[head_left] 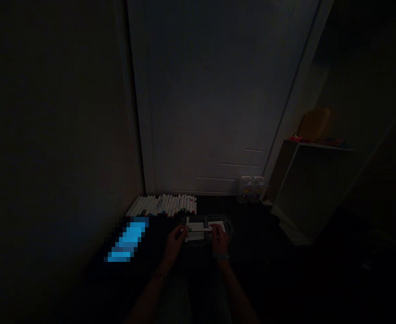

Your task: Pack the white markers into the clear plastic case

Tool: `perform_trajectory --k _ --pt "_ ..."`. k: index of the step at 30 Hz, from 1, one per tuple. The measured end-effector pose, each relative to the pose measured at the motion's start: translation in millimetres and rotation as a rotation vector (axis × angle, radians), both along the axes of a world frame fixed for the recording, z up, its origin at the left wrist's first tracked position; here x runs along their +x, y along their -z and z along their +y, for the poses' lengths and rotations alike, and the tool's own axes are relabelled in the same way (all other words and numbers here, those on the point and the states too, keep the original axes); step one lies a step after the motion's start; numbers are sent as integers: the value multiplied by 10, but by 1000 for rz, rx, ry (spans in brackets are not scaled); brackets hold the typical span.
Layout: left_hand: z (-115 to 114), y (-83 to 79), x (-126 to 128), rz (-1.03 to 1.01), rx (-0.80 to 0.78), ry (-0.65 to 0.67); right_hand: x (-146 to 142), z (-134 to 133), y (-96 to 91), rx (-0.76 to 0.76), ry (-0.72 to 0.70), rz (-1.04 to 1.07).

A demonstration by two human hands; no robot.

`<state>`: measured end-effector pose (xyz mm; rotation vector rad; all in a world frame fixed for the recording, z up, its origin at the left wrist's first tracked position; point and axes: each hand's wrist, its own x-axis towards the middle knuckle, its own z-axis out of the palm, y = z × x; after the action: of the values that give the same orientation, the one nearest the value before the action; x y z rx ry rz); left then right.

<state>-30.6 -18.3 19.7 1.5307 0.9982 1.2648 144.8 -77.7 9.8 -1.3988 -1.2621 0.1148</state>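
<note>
A white marker with a green band near its left end lies crosswise between my two hands. My left hand pinches the green-banded end, and my right hand grips the other end. Beneath the marker stands an open clear plastic case. Several white sticks that look like markers lie in its left half, and something pale and flat is in its right half. Dim light hides the finer detail of the fingers.
Behind and left, a row of several white markers lies against the door-like panel. A blurred bright blue screen is at the left. Two clear bottles stand at the back right. A shelf unit rises further right.
</note>
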Motion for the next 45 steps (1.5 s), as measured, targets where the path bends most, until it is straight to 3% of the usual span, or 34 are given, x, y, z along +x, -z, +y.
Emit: perform_trajectory --k 11,19,34,45 --pt "25 35 -13 35 47 -10 -88 -111 -222 63 66 93" --pt "34 47 -3 16 31 -1 -91 -127 -254 44 59 77" --pt "13 31 -2 38 21 -19 -9 -27 -11 -16 36 27" --pt "3 12 -1 32 4 -10 6 3 35 -3 13 53"
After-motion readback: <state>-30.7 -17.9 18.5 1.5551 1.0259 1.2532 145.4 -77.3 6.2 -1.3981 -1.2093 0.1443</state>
